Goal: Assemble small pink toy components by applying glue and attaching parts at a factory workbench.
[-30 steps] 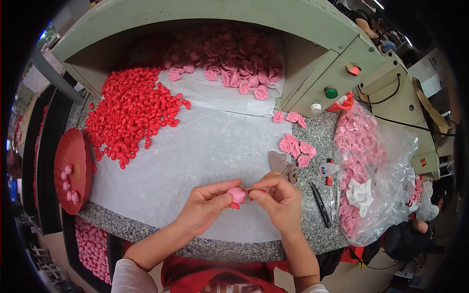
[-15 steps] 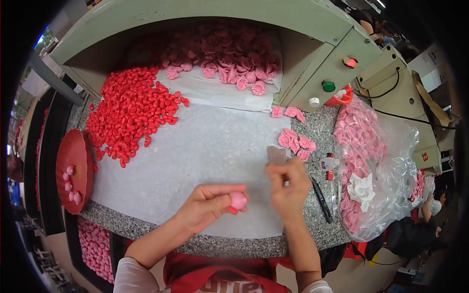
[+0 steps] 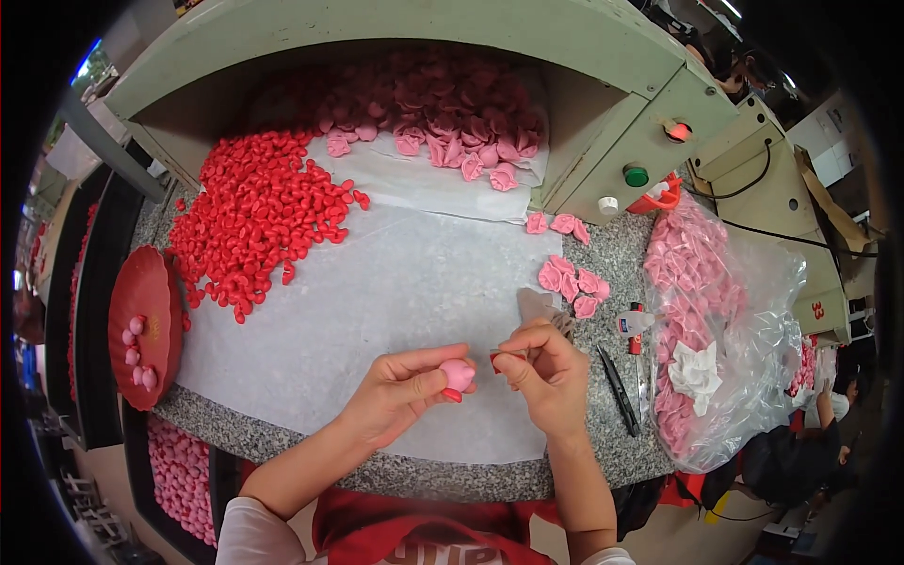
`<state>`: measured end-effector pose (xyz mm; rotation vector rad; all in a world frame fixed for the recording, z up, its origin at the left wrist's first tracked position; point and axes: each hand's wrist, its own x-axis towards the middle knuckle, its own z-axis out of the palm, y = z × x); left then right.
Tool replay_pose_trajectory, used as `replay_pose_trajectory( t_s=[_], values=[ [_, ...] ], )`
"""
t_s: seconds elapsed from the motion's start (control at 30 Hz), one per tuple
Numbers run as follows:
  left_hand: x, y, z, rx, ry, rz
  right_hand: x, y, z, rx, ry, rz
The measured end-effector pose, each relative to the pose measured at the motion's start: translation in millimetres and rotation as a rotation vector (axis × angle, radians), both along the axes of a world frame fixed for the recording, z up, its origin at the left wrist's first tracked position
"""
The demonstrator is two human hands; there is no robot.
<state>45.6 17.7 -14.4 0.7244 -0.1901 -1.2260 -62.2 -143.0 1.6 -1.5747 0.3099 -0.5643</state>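
While the left hand (image 3: 388,395) pinches one pink ball (image 3: 458,374), apparently unfinished, above white paper (image 3: 377,292), and the right hand's (image 3: 553,384) fingers grip a small red item (image 3: 499,360), similar balls (image 3: 131,358), seemingly done, occupy the red dish (image 3: 141,294), heaped red pieces (image 3: 264,207) remaining

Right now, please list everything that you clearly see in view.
table: one, speckled grey, centre
sheet: one, whitish, on table
cabinet: one, pale green, top
red pieces: many, red, sheet's left
flower pieces: many, pink, inside cabinet
loose flowers: several, pink, sheet's right
plate: one, red, left
balls: about five, pink, plate
crate: one, black, lower left
bag: one, clear, right
tissue: one, white, on bag
basket: one, red, beside cabinet
cloth: one, brownish, sheet's right
bottle: one, whitish, near bag
slim tool: one, black, near bag
held ball: one, pink, centre
held scrap: one, partly red, centre
left hand: one, bare, centre
right hand: one, bare, centre
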Motion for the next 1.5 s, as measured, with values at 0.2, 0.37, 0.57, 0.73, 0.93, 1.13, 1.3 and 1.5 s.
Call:
replay_pose_trajectory(
  t_s=[0.2,0.37,0.57,0.73,0.93,1.13,1.3,1.5],
  values=[
    [-0.8,-0.6,-2.7,-0.014,0.022,0.031,1.7,18.1,5.4,0.007,-0.049,0.099],
    [-0.9,-0.7,0.7,-0.022,0.070,0.005,0.7,21.8,8.9,-0.175,-0.038,0.078],
    [0.7,0.2,-4.3,-0.019,0.042,-0.017,3.5,24.7,12.7,-0.364,0.004,0.040],
    [-4.6,-2.8,5.3,0.001,-0.251,0.006,-0.9,-13.3,-6.8,-0.302,0.056,-0.414],
    [-6.5,-4.0,12.9,0.061,-0.559,0.184,2.6,-2.3,12.8,0.198,0.094,-0.200],
    [-10.0,-4.2,8.9,0.140,-0.710,0.233,4.6,23.5,6.8,-0.323,-0.010,-0.021],
    [-13.0,-1.2,9.3,0.097,-1.054,0.274,-0.2,-27.3,-14.1,-0.451,0.098,-0.436],
    [-5.2,-5.8,10.2,0.116,-0.602,0.249,4.7,-40.6,14.5,-0.564,0.224,-0.717]
  ],
)
